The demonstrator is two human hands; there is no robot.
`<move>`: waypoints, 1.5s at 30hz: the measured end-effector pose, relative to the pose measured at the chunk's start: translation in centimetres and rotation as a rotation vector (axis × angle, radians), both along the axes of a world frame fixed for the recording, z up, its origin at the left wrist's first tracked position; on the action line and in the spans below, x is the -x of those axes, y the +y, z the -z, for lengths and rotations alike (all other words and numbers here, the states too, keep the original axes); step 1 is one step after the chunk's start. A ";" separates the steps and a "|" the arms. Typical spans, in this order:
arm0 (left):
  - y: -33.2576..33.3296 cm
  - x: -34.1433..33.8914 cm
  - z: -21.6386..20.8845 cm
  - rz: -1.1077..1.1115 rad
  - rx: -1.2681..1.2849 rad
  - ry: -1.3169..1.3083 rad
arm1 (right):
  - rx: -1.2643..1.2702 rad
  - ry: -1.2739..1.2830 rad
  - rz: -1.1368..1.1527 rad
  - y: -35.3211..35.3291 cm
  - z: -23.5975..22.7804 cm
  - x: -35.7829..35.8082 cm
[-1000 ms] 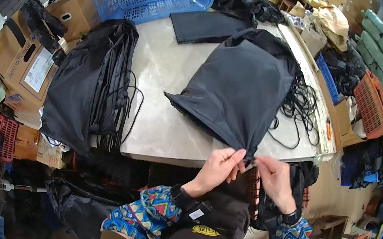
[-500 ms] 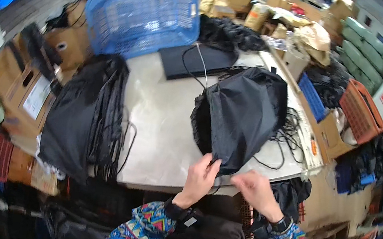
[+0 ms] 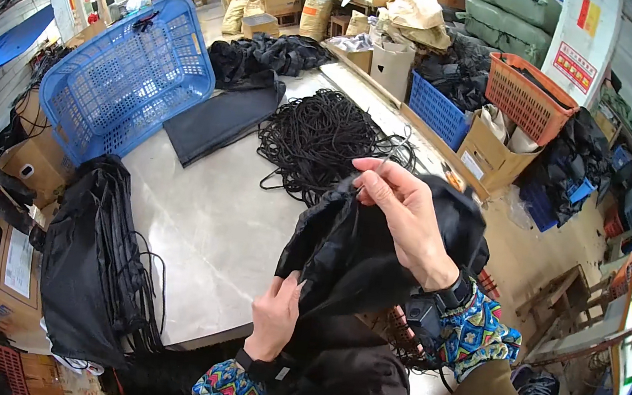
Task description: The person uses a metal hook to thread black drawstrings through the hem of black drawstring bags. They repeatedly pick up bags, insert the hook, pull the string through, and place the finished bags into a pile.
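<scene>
Bag [image 3: 356, 260] hung lengthwise between both hands: right hand [image 3: 403, 210] fingers pinched its top edge above, left hand [image 3: 275, 317] fingers gripped the lower fabric, nearer the body.

Pale stone tabletop [image 3: 207, 223] carrying a tilted blue perforated plastic basket [image 3: 126, 82], a tangled heap of black cord [image 3: 324, 138], a flat folded black cloth [image 3: 218, 119] and a stack of black drawstring bags [image 3: 93, 263]; orange plastic crate [image 3: 526, 94] beyond.
</scene>
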State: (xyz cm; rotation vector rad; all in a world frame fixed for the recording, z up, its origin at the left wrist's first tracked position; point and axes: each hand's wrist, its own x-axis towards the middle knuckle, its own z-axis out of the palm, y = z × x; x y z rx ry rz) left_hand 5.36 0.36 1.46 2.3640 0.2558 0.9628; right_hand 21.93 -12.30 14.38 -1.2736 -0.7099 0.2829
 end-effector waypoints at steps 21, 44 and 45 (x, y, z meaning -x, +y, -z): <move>6.4 4.9 -1.5 -0.064 -0.072 0.087 | -0.224 0.264 0.125 -0.1 3.5 -5.1; 9.9 2.0 -2.6 0.259 0.759 0.280 | -0.060 -0.417 1.009 -15.3 0.8 -9.2; 10.3 4.7 -4.6 0.199 0.819 0.313 | 0.126 -0.474 0.970 -14.3 0.9 -8.1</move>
